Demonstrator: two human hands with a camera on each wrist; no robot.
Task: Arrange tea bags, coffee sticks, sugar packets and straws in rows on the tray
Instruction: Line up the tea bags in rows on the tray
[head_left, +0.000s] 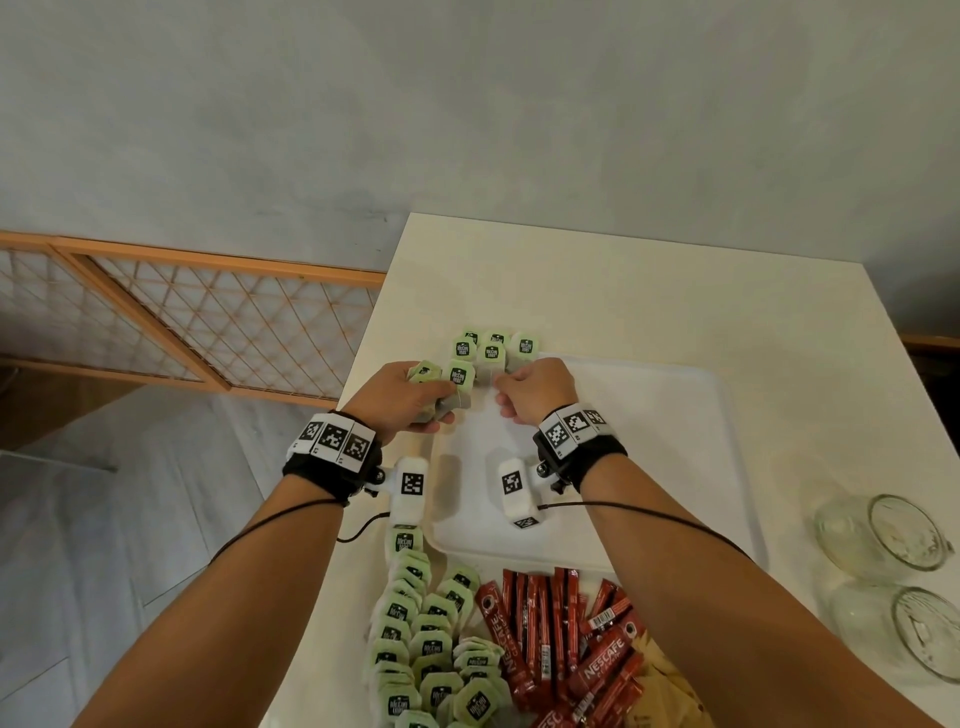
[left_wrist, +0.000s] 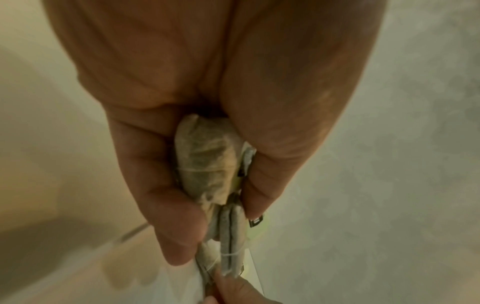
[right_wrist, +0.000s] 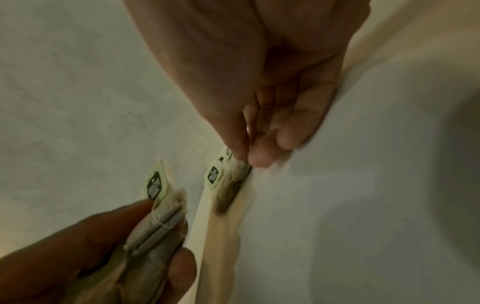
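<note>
A white tray (head_left: 649, 441) lies on the table. Several green-tagged tea bags (head_left: 491, 353) sit in rows at its far left corner. My left hand (head_left: 436, 408) grips a small bundle of tea bags (left_wrist: 207, 164) just left of that corner. My right hand (head_left: 501, 387) pinches one tea bag (right_wrist: 228, 179) between thumb and forefinger at the tray's rim, beside the placed ones. A loose pile of tea bags (head_left: 426, 649), red coffee sticks (head_left: 561, 639) and brown sugar packets (head_left: 665, 691) lie at the near edge. No straws are in view.
Two glass bowls (head_left: 883, 535) stand on the table to the right of the tray. The table's left edge runs close by my left hand, with floor and a wooden lattice screen (head_left: 182, 322) beyond. A grey wall stands behind the table.
</note>
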